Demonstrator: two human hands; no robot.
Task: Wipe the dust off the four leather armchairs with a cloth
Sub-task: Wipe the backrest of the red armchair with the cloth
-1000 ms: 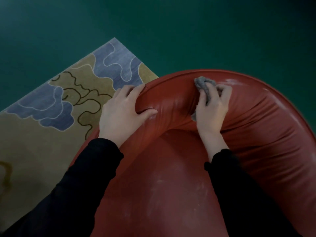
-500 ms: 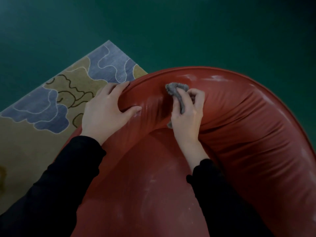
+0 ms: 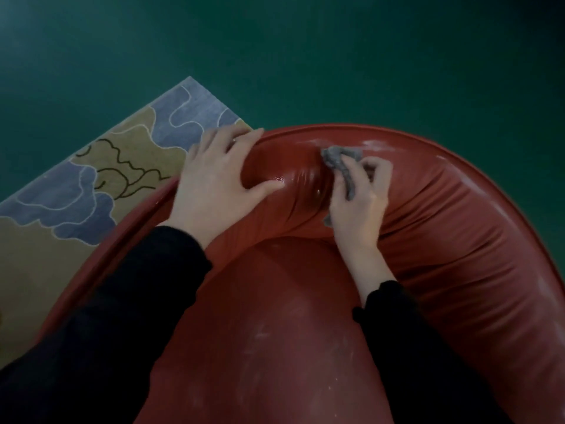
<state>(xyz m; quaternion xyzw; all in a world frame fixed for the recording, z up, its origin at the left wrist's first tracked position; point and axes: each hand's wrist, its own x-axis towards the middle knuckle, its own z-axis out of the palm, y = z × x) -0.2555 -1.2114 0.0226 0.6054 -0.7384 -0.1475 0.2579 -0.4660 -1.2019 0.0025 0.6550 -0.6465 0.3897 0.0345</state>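
On my feed the head camera looks straight down onto a red leather armchair [image 3: 458, 240], whose fat padded back curves up from the lower left, across the middle and down the right side. The person's left hand [image 3: 214, 185] is clamped on that padded roll at its left shoulder: the fingers [image 3: 232, 139] wrap over the far side and the thumb [image 3: 266, 186] presses into the near side, so the leather bulges between them. The right hand [image 3: 359, 203] sits just to the right of it, apart from the left, with a wrinkled, shiny stretch of leather between the two. It is closed around a crumpled grey cloth [image 3: 339, 160]. One bunch of the cloth sticks out above the fingers and lies on top of the roll, a strip runs down between the fingers, and a small corner shows below the palm against the leather. I cannot tell how hard the cloth is pressed down. Pale dust streaks [image 3: 376, 145] lie on the top edge of the back just right of the cloth, and fainter whitish marks show on the seat [image 3: 263, 335] below. Both forearms come in from the bottom in black sleeves [image 3: 122, 301]. Left of the chair lies a rug [image 3: 61, 240] patterned in tan and grey-blue with wavy outlines, its corner pointing upward. Beyond it and the chair spreads a dark green floor [image 3: 305, 56].
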